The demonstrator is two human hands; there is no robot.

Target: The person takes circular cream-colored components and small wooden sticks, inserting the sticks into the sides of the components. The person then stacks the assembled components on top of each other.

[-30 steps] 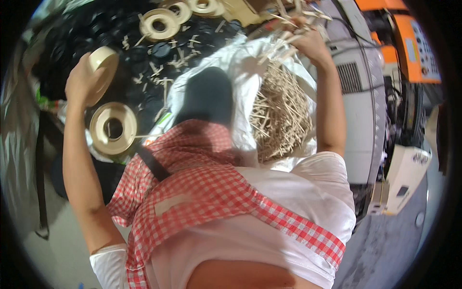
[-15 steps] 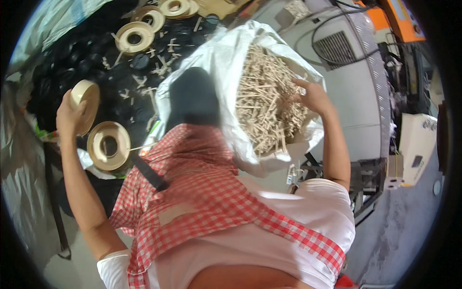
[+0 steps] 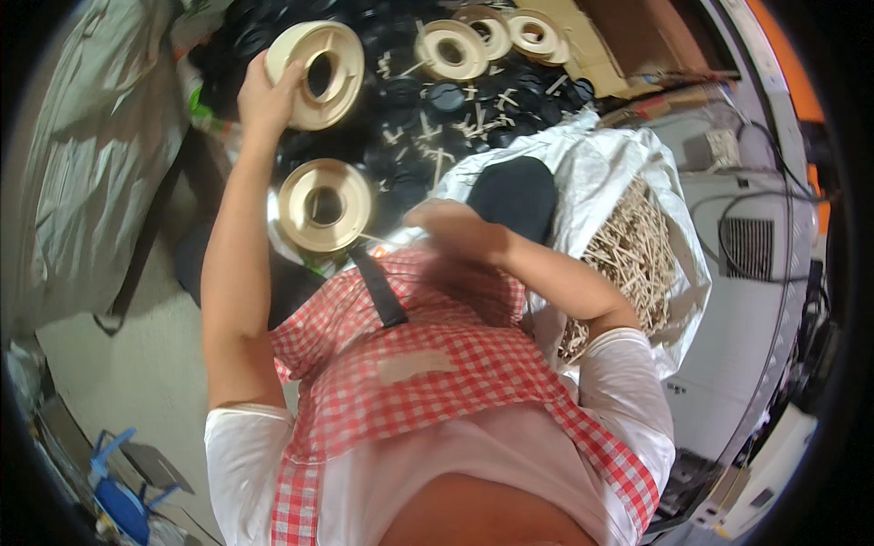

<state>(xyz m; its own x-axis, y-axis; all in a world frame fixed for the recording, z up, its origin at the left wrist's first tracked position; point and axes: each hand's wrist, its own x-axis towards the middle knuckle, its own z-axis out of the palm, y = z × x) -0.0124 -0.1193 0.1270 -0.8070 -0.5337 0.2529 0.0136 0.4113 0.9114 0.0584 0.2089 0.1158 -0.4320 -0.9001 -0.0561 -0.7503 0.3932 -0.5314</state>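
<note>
My left hand [image 3: 270,96] grips a cream plastic ring [image 3: 348,96] by its left rim, raised and tilted over the black parts. Another cream ring [image 3: 294,211], with a round hole in its middle, lies below it, near my lap. A thin cream stick [image 3: 381,240] juts out at that ring's lower right edge. My right hand [image 3: 446,221] is above my lap, to the right of the lower ring. Its fingers look curled together, slightly blurred, and whatever they hold is hidden. My right forearm passes in front of the white sack [image 3: 628,150] of small cream plastic pieces [image 3: 628,259].
Many black round parts [image 3: 401,96] spread ahead, with loose cream pieces [image 3: 428,127] scattered on them. Several cream rings [image 3: 452,50] lie at the back beside cardboard [image 3: 583,45]. A grey metal cabinet [image 3: 728,337] with a cable stands right. Grey sheeting [image 3: 100,173] hangs left.
My right hand has left the sack of cream pieces and come left to above my lap. My left hand still holds its ring, now turned more face-on. The whole view has shifted.
</note>
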